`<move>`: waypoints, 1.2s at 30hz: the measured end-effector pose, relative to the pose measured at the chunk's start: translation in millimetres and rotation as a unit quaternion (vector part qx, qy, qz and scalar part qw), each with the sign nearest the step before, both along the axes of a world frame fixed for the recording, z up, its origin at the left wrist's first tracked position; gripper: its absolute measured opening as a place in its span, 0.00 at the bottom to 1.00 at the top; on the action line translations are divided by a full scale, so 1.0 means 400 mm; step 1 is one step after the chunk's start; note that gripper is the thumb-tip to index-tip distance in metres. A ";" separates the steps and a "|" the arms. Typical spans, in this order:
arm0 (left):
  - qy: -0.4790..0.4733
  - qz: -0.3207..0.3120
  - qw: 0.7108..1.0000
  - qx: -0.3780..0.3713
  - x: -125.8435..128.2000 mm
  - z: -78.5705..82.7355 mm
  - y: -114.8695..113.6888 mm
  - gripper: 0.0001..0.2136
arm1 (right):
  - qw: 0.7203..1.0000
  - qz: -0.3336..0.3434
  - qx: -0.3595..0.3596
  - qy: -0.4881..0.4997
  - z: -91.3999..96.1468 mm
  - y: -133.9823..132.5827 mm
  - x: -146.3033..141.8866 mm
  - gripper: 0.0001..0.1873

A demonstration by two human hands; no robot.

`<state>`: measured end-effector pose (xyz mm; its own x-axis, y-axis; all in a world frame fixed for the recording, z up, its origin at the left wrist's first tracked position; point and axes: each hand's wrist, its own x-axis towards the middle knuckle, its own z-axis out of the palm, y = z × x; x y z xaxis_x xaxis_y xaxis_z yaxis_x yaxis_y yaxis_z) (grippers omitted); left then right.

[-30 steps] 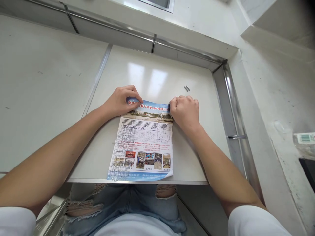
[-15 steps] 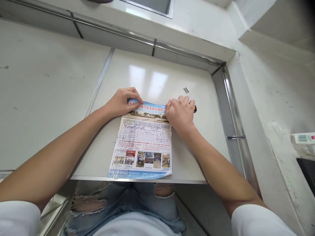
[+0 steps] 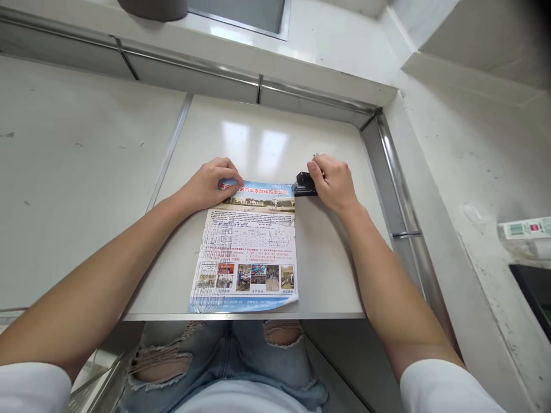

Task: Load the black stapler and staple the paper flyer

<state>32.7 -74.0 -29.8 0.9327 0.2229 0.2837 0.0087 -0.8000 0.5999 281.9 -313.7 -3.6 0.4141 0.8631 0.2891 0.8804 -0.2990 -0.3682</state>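
Observation:
A printed flyer (image 3: 247, 249) with photos and red text lies flat on the white table (image 3: 267, 137), its lower edge at the table's front edge. My left hand (image 3: 210, 182) pinches the flyer's top left corner, fingers closed on the paper. My right hand (image 3: 333, 182) is closed on a black stapler (image 3: 305, 184) that sits at the flyer's top right corner, its mouth touching the paper's edge.
A metal rail (image 3: 400, 189) runs along the table's right side and another along the back. A white ledge to the right carries a barcoded packet (image 3: 523, 232). A dark round object (image 3: 152, 8) stands at the back. My knees in torn jeans (image 3: 224, 355) show below the table.
My right hand has moved right, off the flyer's top right corner, and the black stapler it holds now shows. The small metal piece near it is out of sight. My left hand stays put.

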 end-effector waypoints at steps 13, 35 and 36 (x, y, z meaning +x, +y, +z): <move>0.014 0.075 0.997 -0.013 0.005 -0.012 0.004 0.09 | 0.987 -0.142 -0.031 -0.064 -0.019 -0.014 0.040 0.20; -0.023 0.126 0.989 -0.076 0.008 -0.011 0.016 0.11 | 0.956 0.097 -0.144 0.237 0.055 0.018 -0.128 0.05; -0.023 0.124 0.989 -0.077 0.008 -0.011 0.016 0.12 | 0.949 0.080 -0.161 0.258 0.057 0.005 -0.093 0.07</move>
<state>35.9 -67.7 -34.1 0.8308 0.4872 0.2690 0.1638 -0.6760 0.7185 244.9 -311.6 19.2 0.2860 0.9359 -0.2054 0.6511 -0.3471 -0.6749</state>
